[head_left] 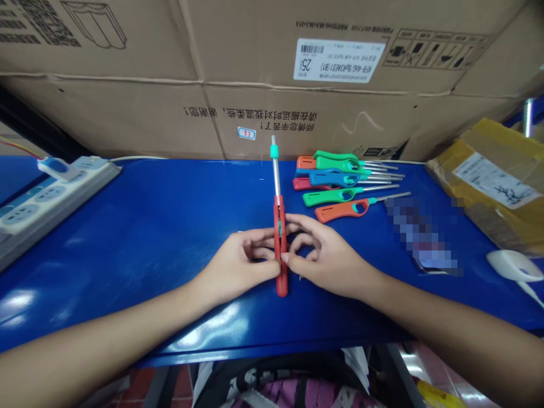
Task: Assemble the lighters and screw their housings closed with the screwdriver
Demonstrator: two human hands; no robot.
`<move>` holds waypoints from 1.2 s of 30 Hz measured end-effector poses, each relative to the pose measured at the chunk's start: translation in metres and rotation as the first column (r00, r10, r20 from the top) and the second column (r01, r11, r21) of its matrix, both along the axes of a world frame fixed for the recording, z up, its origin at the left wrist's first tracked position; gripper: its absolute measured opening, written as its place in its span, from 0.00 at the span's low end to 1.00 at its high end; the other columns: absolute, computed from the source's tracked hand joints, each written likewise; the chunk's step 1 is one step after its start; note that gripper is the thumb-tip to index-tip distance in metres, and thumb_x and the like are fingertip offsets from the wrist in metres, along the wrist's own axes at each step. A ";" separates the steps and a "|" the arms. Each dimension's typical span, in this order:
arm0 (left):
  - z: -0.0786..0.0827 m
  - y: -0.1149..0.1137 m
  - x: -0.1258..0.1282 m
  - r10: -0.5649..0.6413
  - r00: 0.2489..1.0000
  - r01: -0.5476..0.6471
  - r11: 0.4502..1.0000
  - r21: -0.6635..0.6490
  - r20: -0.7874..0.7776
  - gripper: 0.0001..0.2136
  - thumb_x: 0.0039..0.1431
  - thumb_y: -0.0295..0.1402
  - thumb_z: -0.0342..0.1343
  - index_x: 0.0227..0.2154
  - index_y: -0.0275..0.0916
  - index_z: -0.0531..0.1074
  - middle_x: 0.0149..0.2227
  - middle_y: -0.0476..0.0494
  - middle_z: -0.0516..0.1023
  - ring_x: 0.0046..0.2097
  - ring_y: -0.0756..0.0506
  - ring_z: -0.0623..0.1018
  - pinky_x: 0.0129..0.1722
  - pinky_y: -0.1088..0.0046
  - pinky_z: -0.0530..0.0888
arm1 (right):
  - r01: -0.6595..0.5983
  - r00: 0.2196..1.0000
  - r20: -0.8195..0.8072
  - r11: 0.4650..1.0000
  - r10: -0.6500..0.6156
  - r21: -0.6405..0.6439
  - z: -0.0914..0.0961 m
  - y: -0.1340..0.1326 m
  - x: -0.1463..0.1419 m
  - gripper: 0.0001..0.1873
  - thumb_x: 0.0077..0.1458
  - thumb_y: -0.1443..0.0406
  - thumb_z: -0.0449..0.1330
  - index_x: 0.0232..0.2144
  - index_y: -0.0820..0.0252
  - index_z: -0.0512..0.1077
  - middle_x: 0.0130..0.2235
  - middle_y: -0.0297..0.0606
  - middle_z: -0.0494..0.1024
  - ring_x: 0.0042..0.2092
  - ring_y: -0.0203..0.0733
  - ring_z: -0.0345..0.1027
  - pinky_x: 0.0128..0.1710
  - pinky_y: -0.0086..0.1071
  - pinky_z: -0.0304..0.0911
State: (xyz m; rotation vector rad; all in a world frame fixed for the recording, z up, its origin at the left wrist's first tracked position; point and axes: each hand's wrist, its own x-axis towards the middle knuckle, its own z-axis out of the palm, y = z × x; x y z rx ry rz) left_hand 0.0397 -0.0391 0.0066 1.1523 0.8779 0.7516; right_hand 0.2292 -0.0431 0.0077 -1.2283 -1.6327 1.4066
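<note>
A red utility lighter (281, 280) is held between both hands over the blue table, its metal rod pointing away from me. Near the rod's far end sits a green collar. My left hand (242, 258) grips the handle from the left, thumb on its near part. From the right, my right hand (325, 255) pinches the handle with thumb and fingertips. A green part shows in the slot along the handle. Right of the hands lies a group of several finished-looking lighters, among them an orange lighter (340, 212) and a green lighter (327, 197).
A white power strip (55, 195) with a plug runs along the left. Cardboard boxes (148, 113) stand behind the blue table (170, 198). At right are a pixelated phone-like object (425, 238), a yellow-taped package (480, 170) and a white mouse-like device (514, 265) with a cable.
</note>
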 end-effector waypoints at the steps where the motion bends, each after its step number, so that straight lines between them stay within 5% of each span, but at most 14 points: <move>1: -0.001 0.000 -0.001 0.026 1.000 -0.026 1.000 0.008 0.005 0.25 0.46 0.27 0.68 0.51 0.33 0.77 0.43 0.41 0.84 0.36 0.47 0.82 0.41 0.73 0.78 | 0.006 1.000 0.012 1.000 -0.006 0.010 -0.001 -0.001 0.000 0.37 0.50 0.65 0.65 0.62 0.60 0.61 0.52 0.44 0.71 0.36 0.32 0.71 0.24 0.25 0.67; 10: -0.006 0.000 0.000 0.161 0.987 -0.162 0.984 0.067 0.024 0.27 0.45 0.27 0.70 0.51 0.34 0.76 0.46 0.38 0.84 0.43 0.42 0.83 0.46 0.67 0.80 | -0.054 0.994 0.101 0.993 0.043 0.104 0.000 -0.007 -0.001 0.37 0.50 0.68 0.64 0.62 0.55 0.60 0.57 0.44 0.68 0.41 0.35 0.76 0.29 0.25 0.75; 20: -0.006 -0.009 0.001 0.184 0.983 -0.181 0.973 0.141 -0.006 0.26 0.49 0.27 0.67 0.53 0.35 0.75 0.43 0.41 0.84 0.45 0.40 0.83 0.42 0.68 0.82 | -0.075 0.992 0.117 0.959 0.044 0.274 -0.001 -0.017 -0.006 0.38 0.53 0.73 0.61 0.65 0.52 0.60 0.58 0.39 0.67 0.44 0.31 0.75 0.36 0.23 0.78; 29: -0.007 0.000 -0.005 0.192 0.973 -0.204 0.975 0.086 0.127 0.23 0.49 0.29 0.71 0.50 0.34 0.77 0.51 0.38 0.82 0.51 0.38 0.82 0.56 0.61 0.78 | -0.073 0.996 0.068 0.971 0.059 0.228 -0.003 -0.012 0.000 0.34 0.55 0.68 0.64 0.63 0.52 0.61 0.60 0.41 0.65 0.43 0.33 0.75 0.39 0.29 0.78; 36: 0.002 -0.003 -0.005 0.299 0.934 -0.281 0.953 -0.115 0.198 0.23 0.56 0.32 0.67 0.55 0.42 0.73 0.49 0.44 0.80 0.54 0.39 0.80 0.51 0.59 0.82 | -0.044 0.960 0.263 0.872 -0.099 0.488 0.000 -0.005 0.007 0.19 0.55 0.73 0.60 0.48 0.54 0.66 0.46 0.37 0.71 0.46 0.39 0.69 0.48 0.37 0.70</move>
